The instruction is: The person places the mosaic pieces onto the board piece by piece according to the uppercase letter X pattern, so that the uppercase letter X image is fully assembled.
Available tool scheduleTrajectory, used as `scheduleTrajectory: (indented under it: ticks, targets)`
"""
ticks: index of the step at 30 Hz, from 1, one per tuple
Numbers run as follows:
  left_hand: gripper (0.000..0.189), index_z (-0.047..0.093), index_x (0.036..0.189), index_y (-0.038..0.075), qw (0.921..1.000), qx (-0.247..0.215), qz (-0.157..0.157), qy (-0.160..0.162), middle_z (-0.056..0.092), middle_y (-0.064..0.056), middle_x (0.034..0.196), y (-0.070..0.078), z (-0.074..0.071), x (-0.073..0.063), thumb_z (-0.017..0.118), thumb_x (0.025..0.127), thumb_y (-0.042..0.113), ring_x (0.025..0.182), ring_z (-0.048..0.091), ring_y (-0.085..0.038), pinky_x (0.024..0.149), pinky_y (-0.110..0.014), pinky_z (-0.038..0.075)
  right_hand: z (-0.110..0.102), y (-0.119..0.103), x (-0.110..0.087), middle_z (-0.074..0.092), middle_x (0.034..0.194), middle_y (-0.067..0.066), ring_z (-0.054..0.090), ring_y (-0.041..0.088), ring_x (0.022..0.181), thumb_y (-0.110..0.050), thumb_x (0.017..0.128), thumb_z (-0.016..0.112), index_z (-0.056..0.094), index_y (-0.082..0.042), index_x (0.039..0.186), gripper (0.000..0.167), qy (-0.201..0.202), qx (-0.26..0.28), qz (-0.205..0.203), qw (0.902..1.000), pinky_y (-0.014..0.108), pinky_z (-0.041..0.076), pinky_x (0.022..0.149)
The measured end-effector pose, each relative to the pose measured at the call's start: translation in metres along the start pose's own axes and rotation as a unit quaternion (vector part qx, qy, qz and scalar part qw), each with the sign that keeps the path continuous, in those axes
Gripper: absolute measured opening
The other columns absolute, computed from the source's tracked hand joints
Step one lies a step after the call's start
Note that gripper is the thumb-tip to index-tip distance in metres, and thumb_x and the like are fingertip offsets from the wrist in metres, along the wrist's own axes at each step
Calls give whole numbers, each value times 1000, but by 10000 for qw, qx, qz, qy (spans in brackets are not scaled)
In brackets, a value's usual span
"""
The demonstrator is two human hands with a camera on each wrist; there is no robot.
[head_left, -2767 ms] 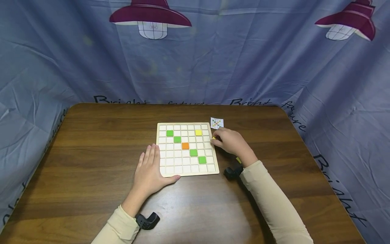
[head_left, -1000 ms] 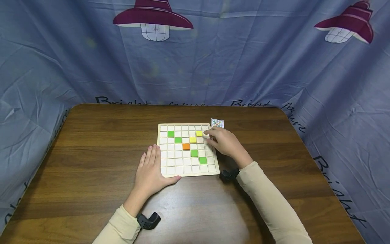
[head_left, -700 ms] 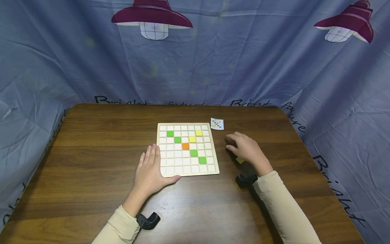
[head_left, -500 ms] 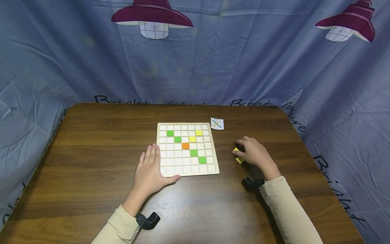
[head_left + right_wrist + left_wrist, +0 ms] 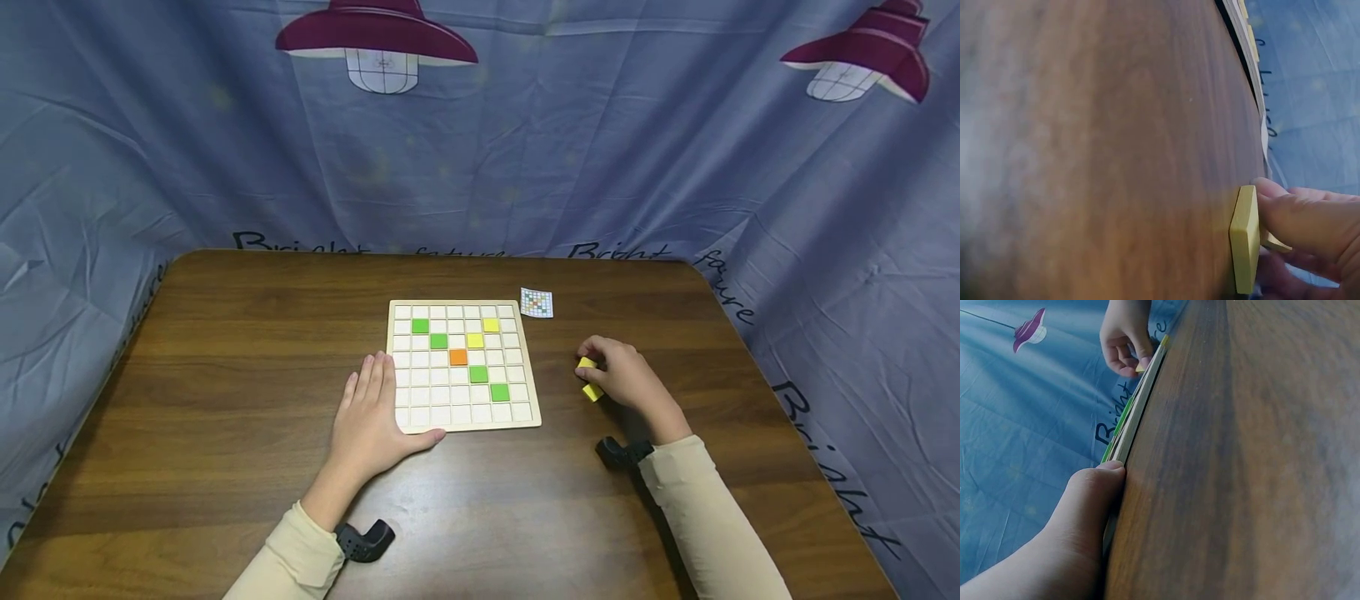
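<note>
A square white-grid board (image 5: 420,392) with a pale wooden rim lies in the middle of the table. Set in it are several green tiles (image 5: 478,374), an orange tile (image 5: 458,357) and two yellow tiles (image 5: 475,340). My left hand (image 5: 367,417) lies with straight fingers along the board's left edge, its thumb at the front corner. To the right of the board, my right hand (image 5: 626,375) pinches a yellow tile (image 5: 587,363) between thumb and fingers. Another yellow tile (image 5: 592,392) lies on the table just below that hand, looming close in the right wrist view.
A small card (image 5: 536,303) printed with a coloured grid lies by the board's far right corner. The brown wooden table (image 5: 247,333) reaches back to a blue curtain (image 5: 480,167) that hangs around it on three sides.
My right hand set a yellow tile in the board beside the orange one, then drew back right and took hold of another yellow tile. My left hand has stayed in place.
</note>
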State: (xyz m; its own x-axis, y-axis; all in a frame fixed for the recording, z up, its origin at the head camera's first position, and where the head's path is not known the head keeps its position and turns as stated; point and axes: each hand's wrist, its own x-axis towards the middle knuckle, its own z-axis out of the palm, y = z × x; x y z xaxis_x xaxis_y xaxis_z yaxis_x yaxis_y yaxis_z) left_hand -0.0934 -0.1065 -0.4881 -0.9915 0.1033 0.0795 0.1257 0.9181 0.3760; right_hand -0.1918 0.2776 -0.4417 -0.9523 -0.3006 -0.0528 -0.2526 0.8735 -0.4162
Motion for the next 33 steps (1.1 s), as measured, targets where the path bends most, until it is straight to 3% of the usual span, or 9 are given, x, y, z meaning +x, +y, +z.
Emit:
scheduleTrajectory:
  ticks: [11, 18, 25, 33]
  targets:
    - [138, 14, 157, -4, 10000, 20, -9, -14, 14, -20, 166, 0, 0, 0, 63, 64, 86, 155, 10, -33, 125, -50, 14, 3, -8, 10, 70, 105, 10, 60, 19, 83, -11, 92, 70, 70, -7, 116, 25, 129, 596, -158, 9980, 31, 51, 71]
    - [138, 14, 157, -4, 10000, 28, -6, -16, 14, -20, 166, -1, -1, 1, 63, 64, 85, 155, 10, -34, 125, -50, 14, 12, -31, 22, 69, 120, 11, 61, 22, 93, -12, 97, 63, 69, -9, 123, 27, 266, 906, -273, 9952, 36, 50, 80]
    - [138, 14, 156, -5, 10000, 17, -13, -11, 15, -20, 165, 0, -1, 1, 63, 64, 85, 155, 10, -34, 125, -50, 15, 23, -70, 39, 70, 119, 8, 64, 21, 101, -13, 96, 66, 69, -10, 124, 28, -126, 1402, -607, 9882, 38, 53, 85]
    - [138, 14, 156, -5, 10000, 47, -22, -51, 15, -21, 165, 0, -2, 1, 63, 64, 85, 155, 11, -34, 125, -50, 15, 39, -117, 53, 70, 98, 1, 62, 13, 85, -14, 95, 67, 72, -13, 113, 19, -784, 1425, -1091, 9806, 29, 52, 76]
